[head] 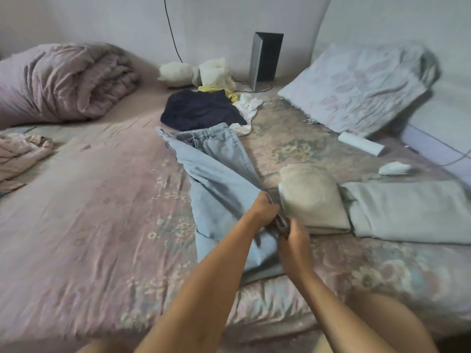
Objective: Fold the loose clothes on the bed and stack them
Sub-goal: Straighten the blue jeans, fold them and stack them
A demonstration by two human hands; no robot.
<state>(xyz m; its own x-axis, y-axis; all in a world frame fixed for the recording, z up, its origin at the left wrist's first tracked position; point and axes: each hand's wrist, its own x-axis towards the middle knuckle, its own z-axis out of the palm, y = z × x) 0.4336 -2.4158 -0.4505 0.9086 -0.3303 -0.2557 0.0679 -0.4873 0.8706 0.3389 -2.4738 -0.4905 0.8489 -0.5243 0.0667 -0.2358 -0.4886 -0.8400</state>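
Lengthwise, light blue jeans (pixel 219 179) are spread on the bed (pixel 102 200); their near edge is gripped by curled fingers of the left hand (pixel 265 210) and right hand (pixel 295 238). Just beside the jeans, folded beige (pixel 311 197) and grey (pixel 413 212) pieces lie; beyond the waistband, a dark garment (pixel 201 110).

Home bedroom, bed (pixel 89 200), pillow (pixel 356 90), rolled duvet (pixel 63 80)

You're handling pale blue denim jeans (pixel 219 179), matt and faintly twilled. The bed (pixel 89 212) sheet beneath is thin, creased, slightly sheeny printed cloth. The folded beige garment (pixel 311 200) beside you looks soft, matt, brushed; the rolled quilt (pixel 63 82) puckered.
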